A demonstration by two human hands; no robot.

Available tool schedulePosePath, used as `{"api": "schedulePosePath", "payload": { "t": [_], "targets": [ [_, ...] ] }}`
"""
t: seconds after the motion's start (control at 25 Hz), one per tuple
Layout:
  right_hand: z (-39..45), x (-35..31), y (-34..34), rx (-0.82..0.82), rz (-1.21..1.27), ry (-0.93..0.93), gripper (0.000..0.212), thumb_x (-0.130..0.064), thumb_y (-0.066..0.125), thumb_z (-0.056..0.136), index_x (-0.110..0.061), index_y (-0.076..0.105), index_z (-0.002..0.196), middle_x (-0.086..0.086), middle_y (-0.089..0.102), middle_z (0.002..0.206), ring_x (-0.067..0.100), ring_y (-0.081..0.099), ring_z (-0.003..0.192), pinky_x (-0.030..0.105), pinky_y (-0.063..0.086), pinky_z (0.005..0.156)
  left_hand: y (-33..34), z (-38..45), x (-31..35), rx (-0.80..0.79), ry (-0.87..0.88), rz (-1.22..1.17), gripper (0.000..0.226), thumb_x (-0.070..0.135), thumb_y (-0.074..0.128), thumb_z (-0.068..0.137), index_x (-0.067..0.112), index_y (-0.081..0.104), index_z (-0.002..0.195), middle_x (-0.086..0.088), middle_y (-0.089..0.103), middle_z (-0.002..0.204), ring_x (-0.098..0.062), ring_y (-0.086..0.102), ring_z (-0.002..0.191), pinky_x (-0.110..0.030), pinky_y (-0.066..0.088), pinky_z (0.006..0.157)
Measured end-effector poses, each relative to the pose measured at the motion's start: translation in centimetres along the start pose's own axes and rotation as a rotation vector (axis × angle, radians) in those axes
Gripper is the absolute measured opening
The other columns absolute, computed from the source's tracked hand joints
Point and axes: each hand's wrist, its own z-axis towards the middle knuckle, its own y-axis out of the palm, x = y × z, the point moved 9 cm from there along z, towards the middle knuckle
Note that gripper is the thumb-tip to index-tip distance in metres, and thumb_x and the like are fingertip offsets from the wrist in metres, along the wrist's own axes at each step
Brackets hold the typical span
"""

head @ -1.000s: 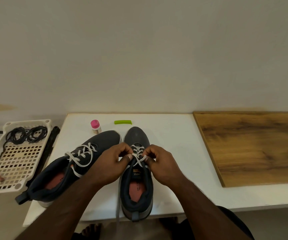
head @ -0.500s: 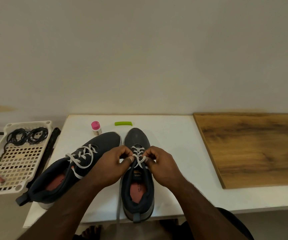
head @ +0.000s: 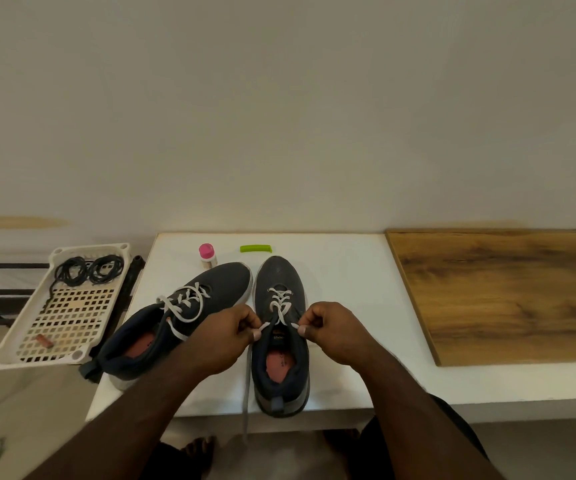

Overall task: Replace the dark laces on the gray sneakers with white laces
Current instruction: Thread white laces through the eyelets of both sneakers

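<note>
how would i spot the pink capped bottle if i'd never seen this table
Find the white table and look along its far edge, by the wall. The small bottle stands just beyond the toe of the left sneaker, left of a green clip. Its bright pink cap is the only pink thing there.

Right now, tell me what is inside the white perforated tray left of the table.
The white perforated plastic tray holds two coiled dark laces at its far end and a small reddish object near its front. Nothing covers its contents.
</note>
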Motion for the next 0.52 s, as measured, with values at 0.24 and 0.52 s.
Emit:
{"api": "schedulePosePath", "payload": {
  "t": [0.24, 0.52],
  "targets": [
    [-1.3, 1.6, 0.2, 0.023, -0.118, 0.107, 0.008, -0.014, 0.055, 0.094, -0.019, 0.059, 0.088, -0.001, 0.067, 0.091, 0.016, 0.062, 0.087, 0.025, 0.045, 0.069, 0.4, -1.4, -1.6, -0.017, -0.165, -0.089, 0.011, 0.017, 0.054, 0.092, 0.014, 0.062, 0.085, -0.004, 0.071, 0.078, -0.013, 0.065, 0.069, -0.039, 0.056, 0.073],
    [-2.4, 2.1, -0.4, 0.073, -0.011, 0.193, 0.007, -0.018, 0.059, 0.093, -0.018, 0.064, 0.088, 0.002, 0.067, 0.090, 0.017, 0.060, 0.078, 0.027, 0.048, 0.068, 0.7, -3.1, -1.8, 0.000, -0.325, -0.219, 0.011, 0.015, 0.047, 0.098, 0.011, 0.057, 0.098, -0.011, 0.071, 0.087, -0.020, 0.069, 0.074, -0.034, 0.058, 0.072]
  ]
}}
